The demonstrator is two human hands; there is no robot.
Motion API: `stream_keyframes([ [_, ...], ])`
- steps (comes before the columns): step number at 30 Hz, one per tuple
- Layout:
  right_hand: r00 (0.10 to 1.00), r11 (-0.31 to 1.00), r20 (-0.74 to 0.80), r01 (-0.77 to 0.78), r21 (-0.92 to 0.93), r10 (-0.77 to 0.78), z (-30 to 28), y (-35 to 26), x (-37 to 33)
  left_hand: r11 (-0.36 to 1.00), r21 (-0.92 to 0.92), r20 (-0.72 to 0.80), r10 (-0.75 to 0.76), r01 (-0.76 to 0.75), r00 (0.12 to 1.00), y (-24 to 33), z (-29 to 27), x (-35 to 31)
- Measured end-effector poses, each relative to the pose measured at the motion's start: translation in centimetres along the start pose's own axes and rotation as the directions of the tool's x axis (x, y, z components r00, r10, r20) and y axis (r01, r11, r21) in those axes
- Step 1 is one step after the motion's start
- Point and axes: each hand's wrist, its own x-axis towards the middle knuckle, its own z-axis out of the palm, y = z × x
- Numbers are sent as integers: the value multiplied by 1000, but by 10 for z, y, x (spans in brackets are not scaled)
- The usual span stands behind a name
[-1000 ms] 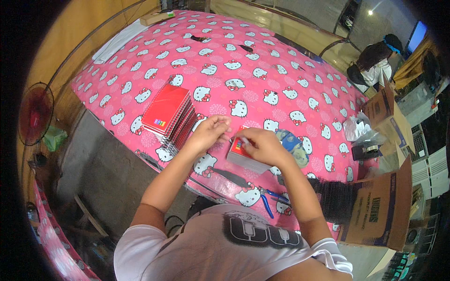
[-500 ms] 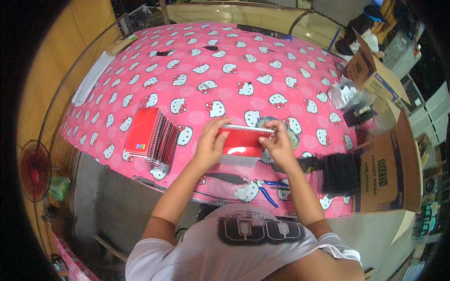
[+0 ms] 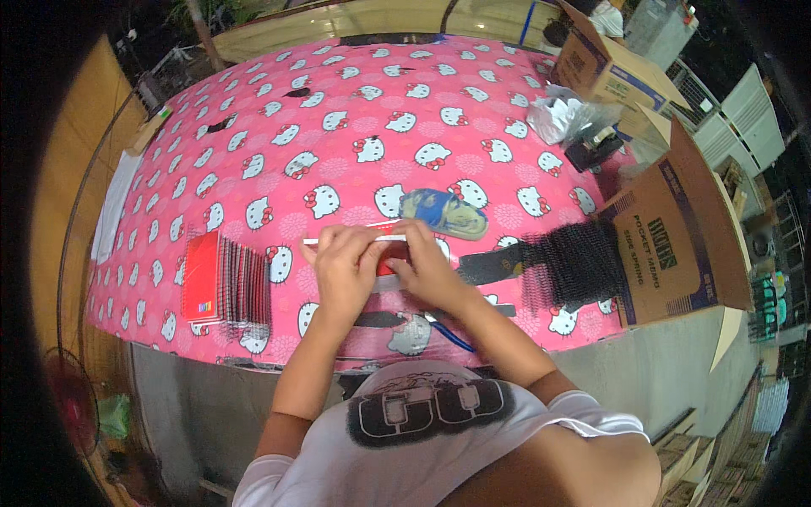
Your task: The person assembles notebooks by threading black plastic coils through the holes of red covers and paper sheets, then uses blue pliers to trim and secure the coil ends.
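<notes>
Both of my hands meet at the middle of the table's near side, around a small red notebook (image 3: 388, 240). It is tilted so that its white page edge shows. My left hand (image 3: 342, 266) is closed on its left part, with the fingers bent over the top. My right hand (image 3: 429, 264) grips the right part, its thumb pressed near the middle. Under the hands a pale block of pages (image 3: 389, 284) shows in part; the fingers hide most of it. To the left stands a stack of red spiral notebooks (image 3: 203, 283), their wire bindings showing on the right side.
Blue-handled pliers (image 3: 450, 333) lie nearest my right forearm. Beyond my right hand is a blue and beige oval pad (image 3: 445, 212). Black spiral wire (image 3: 574, 266) lies piled before an open cardboard box (image 3: 680, 228). Plastic bags (image 3: 557, 114) and another box (image 3: 604, 72) stand far right.
The notebook, flat with its red cover up before, is now tilted with its edge showing. My hands have come closer together. The whole view has shifted, and the table's things sit further left.
</notes>
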Motion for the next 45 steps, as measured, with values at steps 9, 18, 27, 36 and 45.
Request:
stream_keyframes([
  [9, 697, 415, -400, -693, -589, 596, -133, 101, -89, 991, -130, 5, 19, -18, 1000, 13, 5, 15],
  [18, 990, 969, -118, -105, -225, 80, -108, -3, -23, 991, -134, 58, 3, 5, 998, 12, 1, 13],
  [27, 996, 993, 51, -63, -97, 68, -77, -15, 11, 984, -176, 38, 25, -17, 999, 12, 0, 12],
  [36, 966, 989, 254, -77, 125, 43, -83, -13, 28, 988, -155, 29, 28, -23, 999, 12, 0, 10],
  [45, 960, 995, 275, -73, 71, 51, -82, -16, 33, 991, -128, 6, 46, -45, 999, 13, -2, 10],
])
